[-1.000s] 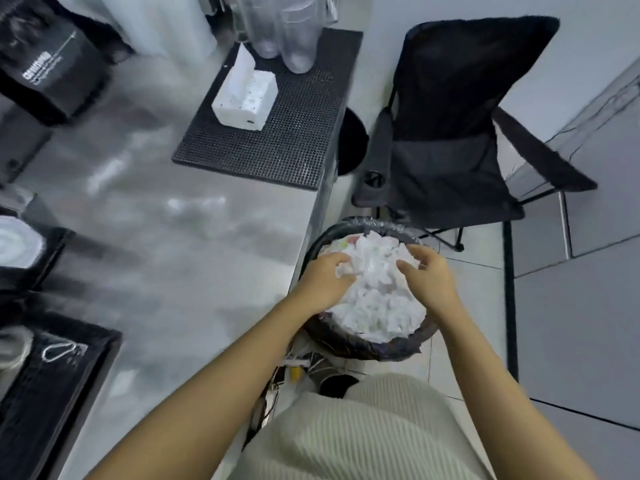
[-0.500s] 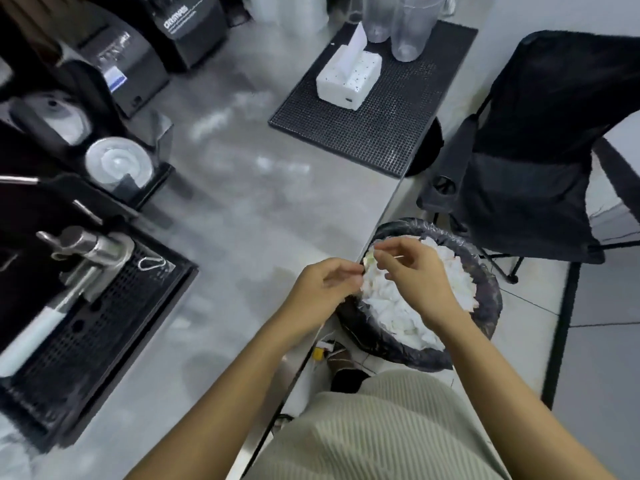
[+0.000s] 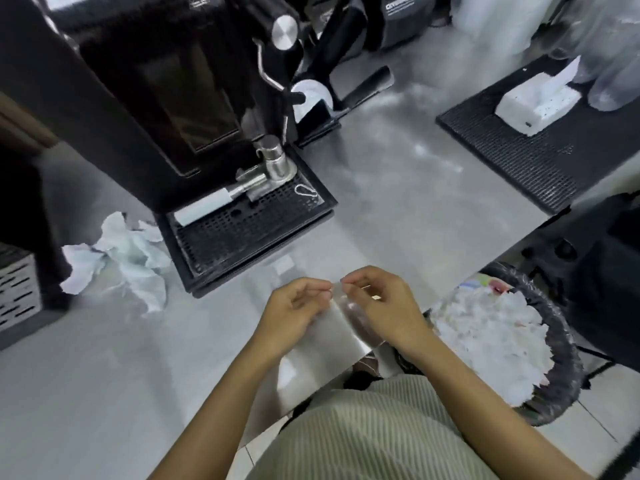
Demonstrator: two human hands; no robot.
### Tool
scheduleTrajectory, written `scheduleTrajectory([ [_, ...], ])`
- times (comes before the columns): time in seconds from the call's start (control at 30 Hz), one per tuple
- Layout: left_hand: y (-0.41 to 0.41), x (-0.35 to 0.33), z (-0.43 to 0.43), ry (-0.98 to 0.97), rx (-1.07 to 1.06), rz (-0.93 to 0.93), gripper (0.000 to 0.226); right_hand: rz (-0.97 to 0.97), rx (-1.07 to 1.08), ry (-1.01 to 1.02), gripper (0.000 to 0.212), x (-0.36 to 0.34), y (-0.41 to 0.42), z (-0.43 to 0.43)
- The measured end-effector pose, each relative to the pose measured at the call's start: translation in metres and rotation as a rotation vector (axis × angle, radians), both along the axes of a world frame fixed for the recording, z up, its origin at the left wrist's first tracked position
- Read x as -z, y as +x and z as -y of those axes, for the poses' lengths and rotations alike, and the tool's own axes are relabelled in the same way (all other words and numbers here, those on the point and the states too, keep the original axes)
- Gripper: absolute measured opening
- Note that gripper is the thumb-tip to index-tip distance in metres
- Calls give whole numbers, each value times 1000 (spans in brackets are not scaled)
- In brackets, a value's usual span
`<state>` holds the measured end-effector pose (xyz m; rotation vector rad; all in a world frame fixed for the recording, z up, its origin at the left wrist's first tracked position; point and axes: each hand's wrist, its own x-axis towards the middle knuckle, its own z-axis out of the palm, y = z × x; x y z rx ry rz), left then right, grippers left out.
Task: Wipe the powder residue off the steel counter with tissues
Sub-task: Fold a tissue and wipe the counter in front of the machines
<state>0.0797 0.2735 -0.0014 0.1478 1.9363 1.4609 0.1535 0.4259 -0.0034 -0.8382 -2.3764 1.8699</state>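
left hand (image 3: pixel 297 308), right hand (image 3: pixel 379 306), fingertips (image 3: pixel 346 281) together

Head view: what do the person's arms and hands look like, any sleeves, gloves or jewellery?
The left forearm and right forearm are bare, no sleeves in sight. The left hand and right hand wear no gloves; no watch or bracelet shows at either wrist. Rings are too blurred to tell. The top is pale ribbed knit.

Black espresso machine (image 3: pixel 156 98), portafilter (image 3: pixel 207 204) resting on its drip tray (image 3: pixel 242 233); ribbed black mat (image 3: pixel 512 157); lined bin (image 3: pixel 568 348) at right.
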Motion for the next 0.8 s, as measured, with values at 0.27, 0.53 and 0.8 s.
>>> scheduleTrajectory([
  [0.27, 3, -9, 95, 3, -271, -38, 11, 7, -225, -46, 11, 0, -19, 85],
  [0.53, 7, -7, 176, 20, -490, -20, 13, -23, -374, -22, 15, 6, -42, 152],
  [0.8, -3, -4, 224, 10, -547, -65, 16, -273, -568, 321, 28, 3, -78, 212],
])
